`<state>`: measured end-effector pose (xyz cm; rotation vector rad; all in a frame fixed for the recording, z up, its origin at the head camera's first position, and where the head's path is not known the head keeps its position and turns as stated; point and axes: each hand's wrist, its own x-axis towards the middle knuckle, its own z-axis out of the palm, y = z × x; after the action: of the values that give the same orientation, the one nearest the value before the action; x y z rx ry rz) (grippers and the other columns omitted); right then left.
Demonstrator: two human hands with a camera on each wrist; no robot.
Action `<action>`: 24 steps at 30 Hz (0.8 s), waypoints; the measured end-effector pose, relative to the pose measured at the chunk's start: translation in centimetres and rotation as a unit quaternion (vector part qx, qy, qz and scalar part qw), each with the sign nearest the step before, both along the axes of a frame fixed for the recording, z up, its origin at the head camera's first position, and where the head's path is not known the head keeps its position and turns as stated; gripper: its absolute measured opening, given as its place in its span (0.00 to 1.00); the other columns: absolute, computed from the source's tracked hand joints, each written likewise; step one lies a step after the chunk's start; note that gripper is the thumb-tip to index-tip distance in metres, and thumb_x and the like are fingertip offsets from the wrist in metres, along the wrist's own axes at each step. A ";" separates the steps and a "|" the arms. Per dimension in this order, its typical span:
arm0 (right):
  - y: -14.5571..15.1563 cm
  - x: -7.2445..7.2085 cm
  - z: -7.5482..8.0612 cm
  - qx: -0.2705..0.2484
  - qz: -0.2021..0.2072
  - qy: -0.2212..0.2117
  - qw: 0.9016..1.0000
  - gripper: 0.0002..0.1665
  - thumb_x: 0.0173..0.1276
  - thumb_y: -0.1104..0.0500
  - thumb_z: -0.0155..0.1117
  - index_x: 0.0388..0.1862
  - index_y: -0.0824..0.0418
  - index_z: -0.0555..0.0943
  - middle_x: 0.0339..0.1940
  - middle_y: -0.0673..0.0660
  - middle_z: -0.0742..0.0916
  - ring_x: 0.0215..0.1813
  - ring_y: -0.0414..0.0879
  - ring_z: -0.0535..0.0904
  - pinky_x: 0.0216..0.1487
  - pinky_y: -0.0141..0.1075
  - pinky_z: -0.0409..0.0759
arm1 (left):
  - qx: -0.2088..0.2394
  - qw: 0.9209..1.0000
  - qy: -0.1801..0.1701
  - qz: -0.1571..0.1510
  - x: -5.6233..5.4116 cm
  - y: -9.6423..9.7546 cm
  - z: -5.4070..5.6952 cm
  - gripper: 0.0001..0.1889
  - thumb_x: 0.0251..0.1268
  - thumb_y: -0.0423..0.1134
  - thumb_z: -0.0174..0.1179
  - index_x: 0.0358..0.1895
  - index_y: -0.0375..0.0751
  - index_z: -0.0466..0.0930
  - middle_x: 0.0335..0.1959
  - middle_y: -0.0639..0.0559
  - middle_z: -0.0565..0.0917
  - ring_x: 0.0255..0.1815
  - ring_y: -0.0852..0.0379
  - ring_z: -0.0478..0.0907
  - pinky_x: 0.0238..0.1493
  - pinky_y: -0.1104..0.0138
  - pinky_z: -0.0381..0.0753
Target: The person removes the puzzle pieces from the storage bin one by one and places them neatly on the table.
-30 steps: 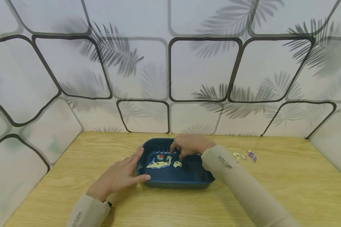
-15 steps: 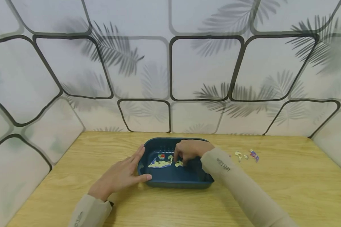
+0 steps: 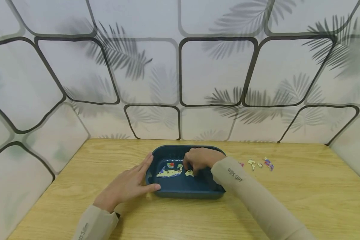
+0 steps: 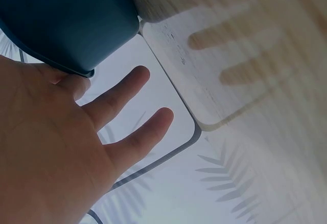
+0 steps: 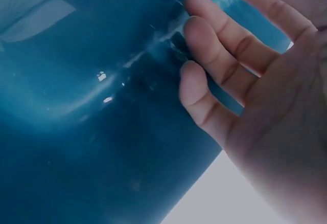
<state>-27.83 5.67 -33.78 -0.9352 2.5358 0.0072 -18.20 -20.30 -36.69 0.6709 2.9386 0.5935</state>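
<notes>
A dark blue, rounded rectangular tray (image 3: pixel 187 195) stands on the wooden table. My left hand (image 3: pixel 123 188) rests against its left end, thumb over the front rim, fingers stretched along the side. Inside lie flat, irregular cut-out pieces: a long pale yellow piece with blue edges (image 3: pixel 169 173), a small red and green piece (image 3: pixel 170 165) behind it, and a small pale piece (image 3: pixel 189 173) to its right. My right hand (image 3: pixel 202 157) reaches down into the tray, fingertips right beside the small pale piece. Its other fingers (image 5: pixel 196 83) bend loosely; I cannot tell whether thumb and index pinch anything.
On the table right of the tray lie a pale piece (image 3: pixel 251 163), a tiny pale piece (image 3: pixel 259 165) and a purple-blue piece (image 3: pixel 269 164). A pink bit (image 3: pixel 241 164) shows beside the right sleeve (image 3: pixel 252 190). A patterned wall (image 3: pixel 208 123) stands behind the table.
My right hand has lowered slightly and its fingers have come closer to the small pale piece. The left hand stays on the tray's end. The view has shifted a little.
</notes>
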 end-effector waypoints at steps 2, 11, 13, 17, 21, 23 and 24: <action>-0.1 0.0 -0.2 0.009 0.009 0.007 1.000 0.12 0.63 0.63 0.76 0.40 0.48 0.84 0.36 0.45 0.80 0.36 0.42 0.73 0.40 0.38 0.75 | 0.000 1.000 -0.001 0.000 0.0 0.0 0.0 0.53 0.69 0.67 0.56 0.82 0.37 0.44 0.83 0.44 0.47 0.74 0.35 0.62 0.66 0.40 0.67; 0.0 0.3 -0.6 0.013 0.020 0.026 0.999 0.14 0.62 0.63 0.76 0.32 0.50 0.78 0.34 0.47 0.78 0.35 0.44 0.69 0.38 0.39 0.70 | 0.003 1.000 -0.006 0.004 0.1 0.1 0.0 0.52 0.69 0.67 0.57 0.83 0.38 0.43 0.83 0.45 0.47 0.75 0.35 0.61 0.67 0.40 0.66; 0.1 0.3 -0.6 0.008 0.023 0.030 0.999 0.14 0.62 0.64 0.76 0.31 0.50 0.77 0.34 0.47 0.78 0.35 0.44 0.69 0.37 0.39 0.69 | 0.004 1.000 -0.006 0.004 0.1 0.1 0.0 0.52 0.69 0.66 0.57 0.83 0.38 0.43 0.83 0.45 0.47 0.75 0.36 0.61 0.67 0.40 0.66; 0.2 0.2 -0.5 -0.003 0.031 0.027 0.999 0.14 0.62 0.65 0.75 0.31 0.50 0.78 0.34 0.46 0.78 0.33 0.43 0.69 0.36 0.38 0.70 | 0.002 1.000 -0.005 0.002 0.1 0.2 0.0 0.52 0.69 0.66 0.57 0.83 0.37 0.44 0.83 0.46 0.47 0.75 0.36 0.61 0.67 0.40 0.66; 0.5 -0.1 0.2 -0.024 0.040 0.015 0.999 0.11 0.62 0.64 0.75 0.35 0.52 0.81 0.32 0.47 0.79 0.31 0.42 0.70 0.36 0.38 0.72 | 0.001 1.000 -0.004 0.000 0.1 0.2 0.0 0.53 0.69 0.67 0.57 0.83 0.37 0.43 0.83 0.46 0.46 0.75 0.35 0.61 0.67 0.40 0.66; 0.7 -0.3 0.8 -0.040 0.048 0.012 0.998 0.11 0.61 0.65 0.75 0.39 0.53 0.82 0.30 0.47 0.80 0.30 0.42 0.72 0.36 0.38 0.75 | 0.002 1.000 -0.003 0.001 0.1 0.1 0.1 0.53 0.69 0.67 0.57 0.83 0.38 0.43 0.83 0.46 0.47 0.75 0.35 0.62 0.67 0.40 0.66; 0.7 -0.3 1.2 -0.046 0.053 0.012 0.997 0.12 0.61 0.65 0.76 0.40 0.54 0.83 0.30 0.48 0.80 0.30 0.41 0.72 0.36 0.38 0.76 | 0.003 1.000 -0.003 0.002 0.1 0.1 0.1 0.52 0.69 0.66 0.57 0.83 0.38 0.43 0.83 0.45 0.47 0.74 0.35 0.62 0.67 0.40 0.66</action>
<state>-28.17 6.40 -32.63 -1.1105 2.5252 -0.0683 -18.08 -20.24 -36.61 0.6615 2.9343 0.6049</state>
